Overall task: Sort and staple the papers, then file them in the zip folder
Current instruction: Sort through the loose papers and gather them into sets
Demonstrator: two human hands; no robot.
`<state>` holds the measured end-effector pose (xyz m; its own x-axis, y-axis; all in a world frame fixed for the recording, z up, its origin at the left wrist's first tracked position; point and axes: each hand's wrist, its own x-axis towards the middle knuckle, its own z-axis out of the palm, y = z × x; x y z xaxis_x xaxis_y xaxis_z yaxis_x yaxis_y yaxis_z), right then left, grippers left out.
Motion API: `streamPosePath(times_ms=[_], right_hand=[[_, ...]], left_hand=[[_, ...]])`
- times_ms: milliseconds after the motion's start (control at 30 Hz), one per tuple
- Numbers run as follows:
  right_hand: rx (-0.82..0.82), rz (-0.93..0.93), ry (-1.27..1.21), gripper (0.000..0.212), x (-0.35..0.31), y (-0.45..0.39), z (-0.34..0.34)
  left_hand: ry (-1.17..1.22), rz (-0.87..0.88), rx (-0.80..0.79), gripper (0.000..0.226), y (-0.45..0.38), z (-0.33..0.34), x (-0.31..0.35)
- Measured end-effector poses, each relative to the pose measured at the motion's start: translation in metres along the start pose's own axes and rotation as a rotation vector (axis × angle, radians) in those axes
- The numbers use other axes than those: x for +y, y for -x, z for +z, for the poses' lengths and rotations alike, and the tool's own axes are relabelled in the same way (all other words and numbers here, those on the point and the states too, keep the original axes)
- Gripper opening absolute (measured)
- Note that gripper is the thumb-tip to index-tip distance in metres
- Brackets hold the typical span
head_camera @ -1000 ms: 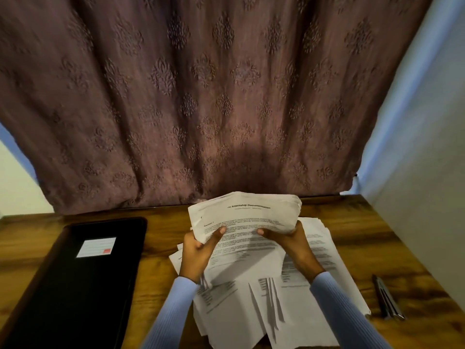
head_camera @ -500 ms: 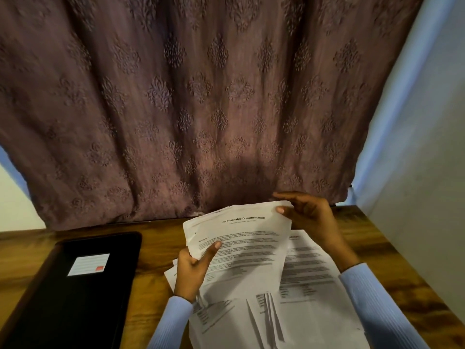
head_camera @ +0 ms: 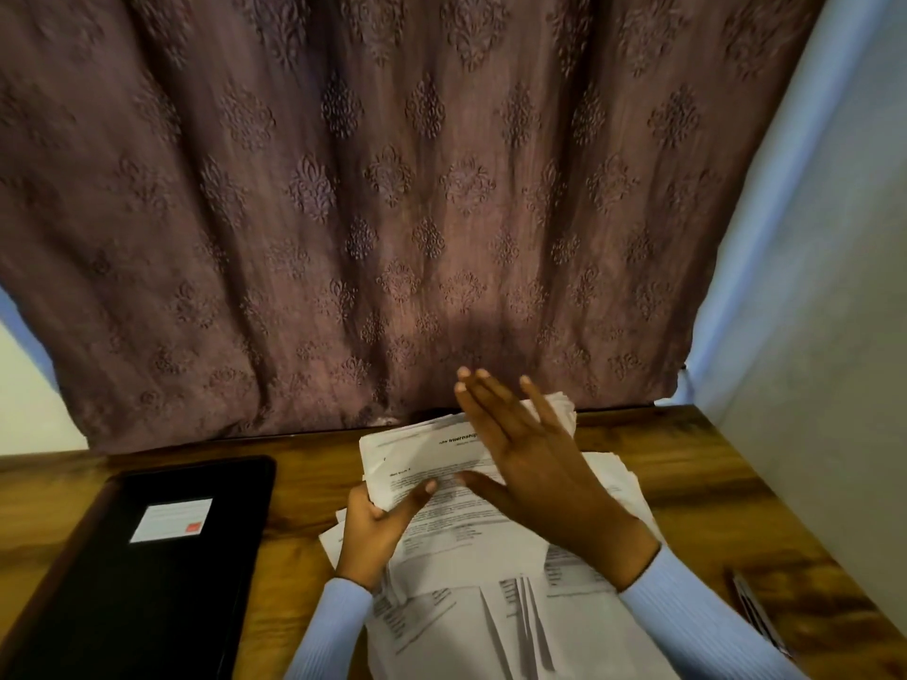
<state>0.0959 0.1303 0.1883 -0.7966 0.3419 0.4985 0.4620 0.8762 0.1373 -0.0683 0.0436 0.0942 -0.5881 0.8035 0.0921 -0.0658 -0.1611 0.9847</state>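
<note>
The person wears a pale blue, finely ribbed top; its long sleeves end snugly at the wrists of the bare left hand (head_camera: 374, 530) and right hand (head_camera: 535, 476).

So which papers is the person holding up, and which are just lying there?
The bundle headed "Internship" is held: the left hand grips its edge. The right hand is flat over it. The loose sheets lie on the table.

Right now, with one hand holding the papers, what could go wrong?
1. Only the left hand grips the held stack, at one edge; the right hand lies open over it, so sheets might slip or fan out.
2. Loose sheets lie scattered just under the stack; sorted and unsorted pages could mix.
3. The stapler sits near the table's right edge, beside the sleeve, and might get knocked.
</note>
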Motion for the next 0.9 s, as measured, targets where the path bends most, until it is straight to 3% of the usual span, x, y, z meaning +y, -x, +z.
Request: streamPosePath(times_ms=[133, 267, 333, 400, 533, 567, 667, 733, 800, 900], right_hand=[[-0.038, -0.004, -0.085, 0.075, -0.019, -0.005, 0.013], [-0.071, -0.101, -0.069, 0.073, -0.025, -0.008, 0.02], [-0.051, -0.088, -0.15, 0.067, -0.014, -0.008, 0.015], [0.003, 0.02, -0.252, 0.06, 0.008, -0.005, 0.01], [0.103, 0.343, -0.595, 0.041, 0.058, 0.01, -0.006], [0.083, 0.422, -0.743, 0.033, 0.065, 0.012, -0.011], [-0.021, 0.516, -1.004, 0.035, 0.075, 0.011, -0.02], [-0.071, 0.496, -1.066, 0.027, 0.077, 0.007, -0.022], [-0.082, 0.499, -1.122, 0.015, 0.076, 0.005, -0.023], [-0.107, 0.498, -1.071, 0.021, 0.077, 0.001, -0.02]], left_hand=[[-0.034, -0.015, 0.024, 0.036, -0.002, 0.0, -0.002], [-0.008, -0.03, 0.041, 0.064, -0.001, 0.002, -0.003], [0.021, -0.036, 0.046, 0.057, -0.001, 0.001, -0.001], [0.052, -0.057, 0.022, 0.034, 0.0, 0.0, 0.003], [0.086, -0.053, 0.017, 0.057, 0.001, -0.004, 0.003], [0.086, -0.051, 0.022, 0.048, 0.002, -0.004, 0.004], [0.087, -0.049, 0.006, 0.024, 0.002, -0.003, 0.005], [0.084, -0.028, -0.014, 0.032, 0.001, -0.004, 0.002], [0.081, -0.021, -0.012, 0.061, 0.001, -0.004, 0.005], [0.073, -0.025, 0.009, 0.083, 0.002, -0.003, 0.006]])
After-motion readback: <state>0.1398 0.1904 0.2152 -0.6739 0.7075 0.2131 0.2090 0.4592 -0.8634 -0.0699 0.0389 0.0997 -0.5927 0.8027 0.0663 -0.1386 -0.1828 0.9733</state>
